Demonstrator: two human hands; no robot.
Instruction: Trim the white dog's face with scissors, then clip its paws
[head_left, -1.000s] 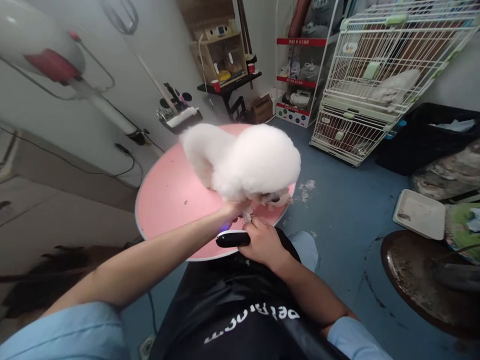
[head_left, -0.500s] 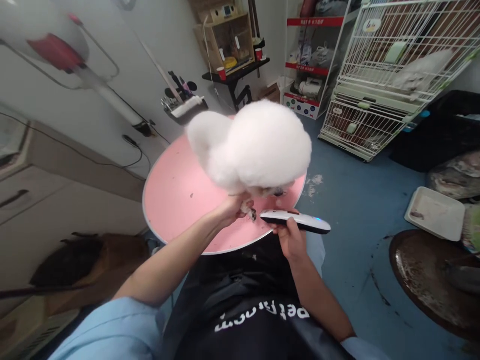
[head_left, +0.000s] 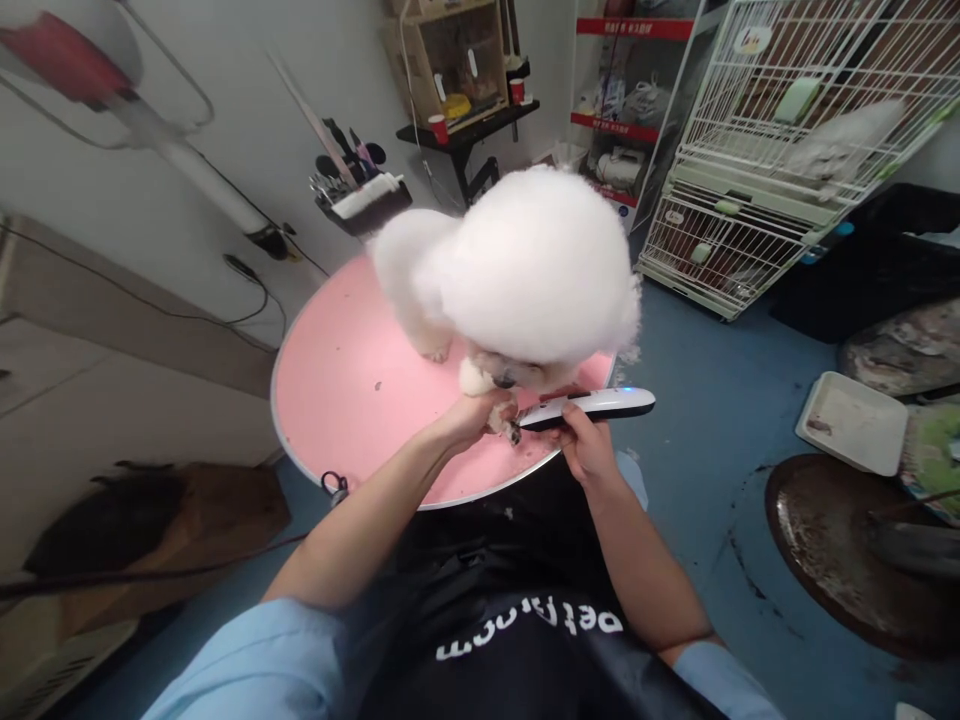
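Observation:
A fluffy white dog (head_left: 525, 270) stands on a round pink table (head_left: 352, 390), its head lowered toward me. My left hand (head_left: 472, 418) is closed around the dog's front paw (head_left: 504, 424) at the table's near edge. My right hand (head_left: 585, 440) grips a white and black trimmer (head_left: 592, 405), held level with its tip touching the paw. A blue light glows on the trimmer's top.
White wire cages (head_left: 750, 170) stand at the back right, one with a white animal inside. A wall holder with grooming tools (head_left: 360, 195) hangs behind the table. A white tray (head_left: 851, 420) and a round dark mat (head_left: 847, 545) lie on the blue floor.
The trimmer was flipped from pointing left to lying out to the right, then its tip came in against the paw. The dog's head dropped lower and nearer.

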